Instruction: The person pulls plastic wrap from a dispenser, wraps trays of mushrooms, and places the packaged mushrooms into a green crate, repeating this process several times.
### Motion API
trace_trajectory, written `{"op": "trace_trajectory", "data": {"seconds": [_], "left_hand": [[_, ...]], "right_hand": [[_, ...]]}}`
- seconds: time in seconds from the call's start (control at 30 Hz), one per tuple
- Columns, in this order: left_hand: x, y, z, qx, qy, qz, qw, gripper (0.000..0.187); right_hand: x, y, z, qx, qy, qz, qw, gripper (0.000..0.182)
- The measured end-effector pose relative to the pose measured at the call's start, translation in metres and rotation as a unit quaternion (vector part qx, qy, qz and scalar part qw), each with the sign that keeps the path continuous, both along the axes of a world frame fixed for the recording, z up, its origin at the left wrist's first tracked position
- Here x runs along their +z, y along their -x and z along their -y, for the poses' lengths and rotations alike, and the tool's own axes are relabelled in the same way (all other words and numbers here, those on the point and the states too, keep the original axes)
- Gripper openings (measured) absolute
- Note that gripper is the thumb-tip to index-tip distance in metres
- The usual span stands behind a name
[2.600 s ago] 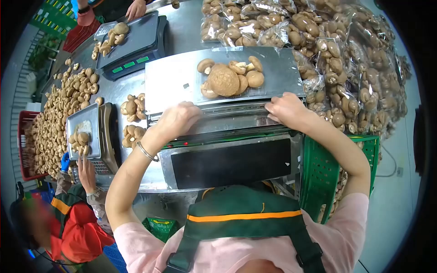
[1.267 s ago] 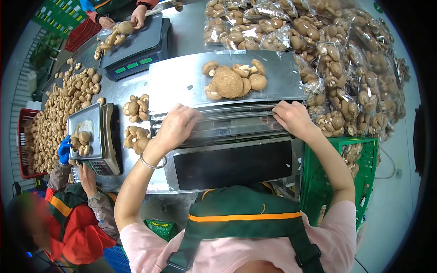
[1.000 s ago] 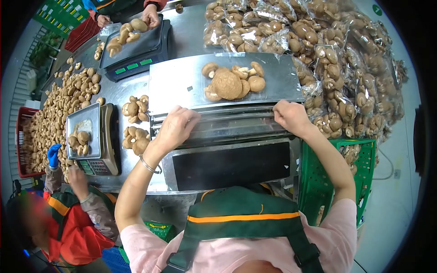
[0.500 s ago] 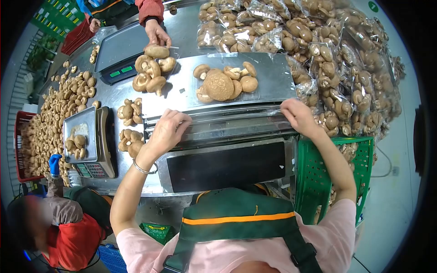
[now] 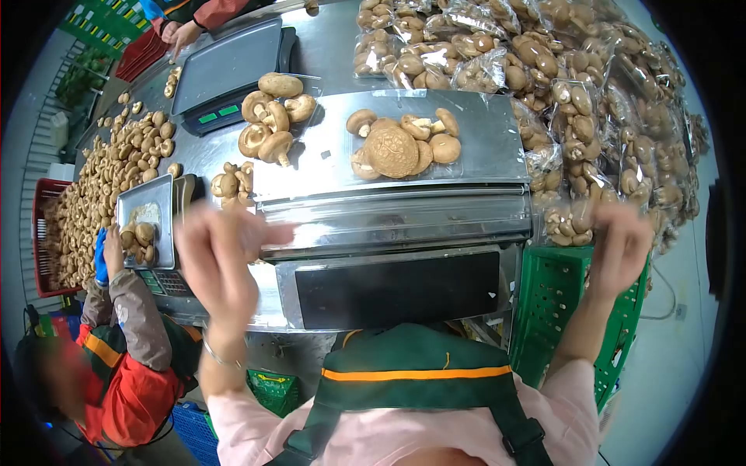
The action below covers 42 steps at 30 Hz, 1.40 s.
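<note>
My left hand [image 5: 221, 260] is raised at the left front corner of the wrapping machine, and my right hand [image 5: 618, 248] is up beyond its right end, over the green crate. Both are smeared by motion, so I cannot make out what their fingers hold, if anything. Between them lies the machine's shiny roller section [image 5: 396, 213], with a black panel [image 5: 400, 289] in front. A group of mushrooms [image 5: 392, 150] around one large textured cap sits on the metal plate [image 5: 486, 140] behind. Another mushroom group [image 5: 276, 116] lies to its left.
Bagged mushrooms [image 5: 575, 109] are heaped at the right, above a green crate [image 5: 544, 303]. A dark scale [image 5: 229, 70] stands at the back left. A co-worker [image 5: 128, 357] at the lower left reaches toward another scale [image 5: 155, 225], by loose mushrooms [image 5: 116, 179].
My hands have left the roller section's ends, rising and moving farther apart. The co-worker's hand at the back has withdrawn from the left mushroom group. The other co-worker has reached toward the near scale.
</note>
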<state>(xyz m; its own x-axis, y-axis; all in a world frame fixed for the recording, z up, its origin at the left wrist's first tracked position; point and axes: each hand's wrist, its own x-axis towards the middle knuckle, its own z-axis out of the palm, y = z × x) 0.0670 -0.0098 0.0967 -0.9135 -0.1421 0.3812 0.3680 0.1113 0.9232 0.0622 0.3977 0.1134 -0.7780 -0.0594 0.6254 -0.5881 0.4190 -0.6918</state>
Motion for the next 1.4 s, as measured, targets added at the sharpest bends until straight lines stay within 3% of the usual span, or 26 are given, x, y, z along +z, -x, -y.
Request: {"op": "trace_trajectory", "data": {"seconds": [0.07,0.13,0.2,0.23,0.27,0.3,0.37,0.43,0.47,0.57,0.6,0.67,0.73,0.8,0.83,0.87,0.97,1.03,1.07,1.1,1.17,1.23,1.27,1.3,1.37,1.4], "left_hand": [[0.034,0.062,-0.018,0.048,-0.097,0.033,0.994,0.018],[0.018,0.142,-0.024,-0.009,-0.08,-0.015,0.997,0.018],[-0.03,0.189,-0.027,0.055,0.24,0.0,0.969,0.015],[-0.052,0.199,-0.029,0.0,0.326,-0.008,0.945,0.025],[-0.092,0.213,-0.024,-0.061,0.377,-0.079,0.921,0.043],[-0.086,0.203,-0.027,-0.138,0.449,-0.021,0.882,0.065],[-0.095,0.192,-0.029,-0.168,0.627,-0.046,0.759,0.078],[-0.071,0.197,-0.028,-0.259,0.607,0.108,0.744,0.082],[-0.064,0.203,-0.024,-0.281,0.6,0.127,0.738,0.08],[-0.062,0.209,-0.027,-0.296,0.587,0.167,0.735,0.071],[-0.064,0.207,-0.026,-0.296,0.56,0.14,0.761,0.068],[-0.064,0.203,-0.026,-0.307,0.477,0.225,0.792,0.067],[-0.058,0.197,-0.028,-0.314,0.421,0.285,0.802,0.064],[-0.062,0.184,-0.03,-0.314,0.321,0.291,0.845,0.071],[-0.065,0.176,-0.029,-0.313,0.269,0.29,0.863,0.075],[-0.066,0.17,-0.028,-0.315,0.277,0.324,0.848,0.07],[-0.058,0.122,-0.026,-0.319,0.115,0.361,0.869,0.06],[-0.06,0.092,-0.023,-0.311,0.019,0.377,0.872,0.038],[-0.049,0.074,-0.02,-0.365,-0.091,0.447,0.812,0.038],[-0.039,0.051,-0.022,-0.33,-0.03,0.474,0.816,0.04],[-0.054,0.011,-0.015,-0.336,-0.09,0.512,0.785,0.039],[-0.071,-0.022,-0.003,-0.351,-0.143,0.55,0.745,0.041],[-0.089,-0.05,0.004,-0.33,-0.243,0.566,0.715,0.041],[-0.102,-0.056,0.011,-0.348,-0.249,0.568,0.703,0.047],[-0.119,-0.066,0.017,-0.29,-0.26,0.561,0.731,0.042],[-0.136,-0.072,0.019,-0.296,-0.179,0.537,0.769,0.037]], "right_hand": [[0.008,0.073,0.026,-0.047,0.028,-0.039,0.998,0.01],[-0.003,0.141,0.043,-0.021,-0.07,0.016,0.997,0.019],[-0.072,0.207,0.035,-0.042,-0.248,-0.005,0.968,0.036],[-0.092,0.215,0.038,0.04,-0.259,0.046,0.964,0.039],[-0.119,0.217,0.037,0.051,-0.342,0.086,0.934,0.039],[-0.127,0.211,0.045,0.08,-0.369,0.149,0.914,0.04],[-0.146,0.21,0.042,0.135,-0.332,0.189,0.914,0.032],[-0.133,0.201,0.047,0.128,-0.351,0.233,0.898,0.028],[-0.137,0.197,0.046,0.116,-0.374,0.212,0.895,0.024],[-0.14,0.194,0.044,0.121,-0.27,0.289,0.91,0.023],[-0.141,0.192,0.043,0.121,-0.243,0.313,0.91,0.025],[-0.14,0.188,0.041,0.12,-0.189,0.355,0.908,0.028],[-0.125,0.17,0.055,0.113,-0.006,0.515,0.85,0.032],[-0.12,0.156,0.064,0.084,0.145,0.614,0.771,0.034],[-0.116,0.15,0.065,0.088,0.15,0.623,0.763,0.033],[-0.111,0.142,0.064,0.091,0.156,0.63,0.755,0.033],[-0.085,0.102,0.065,0.108,0.188,0.62,0.754,0.031],[-0.062,0.066,0.062,0.118,0.189,0.604,0.765,0.029],[-0.051,0.048,0.059,0.123,0.175,0.596,0.774,0.028],[-0.046,0.032,0.057,0.129,0.162,0.589,0.781,0.027],[-0.046,0.0,0.057,0.101,0.102,0.635,0.759,0.024],[-0.077,-0.03,0.047,0.154,0.047,0.618,0.769,0.023],[-0.092,-0.045,0.042,0.18,0.021,0.606,0.774,0.023],[-0.097,-0.051,0.047,0.153,0.063,0.655,0.737,0.023],[-0.116,-0.06,0.055,0.106,0.122,0.722,0.673,0.024],[-0.129,-0.064,0.057,0.094,0.139,0.743,0.647,0.024]]}}
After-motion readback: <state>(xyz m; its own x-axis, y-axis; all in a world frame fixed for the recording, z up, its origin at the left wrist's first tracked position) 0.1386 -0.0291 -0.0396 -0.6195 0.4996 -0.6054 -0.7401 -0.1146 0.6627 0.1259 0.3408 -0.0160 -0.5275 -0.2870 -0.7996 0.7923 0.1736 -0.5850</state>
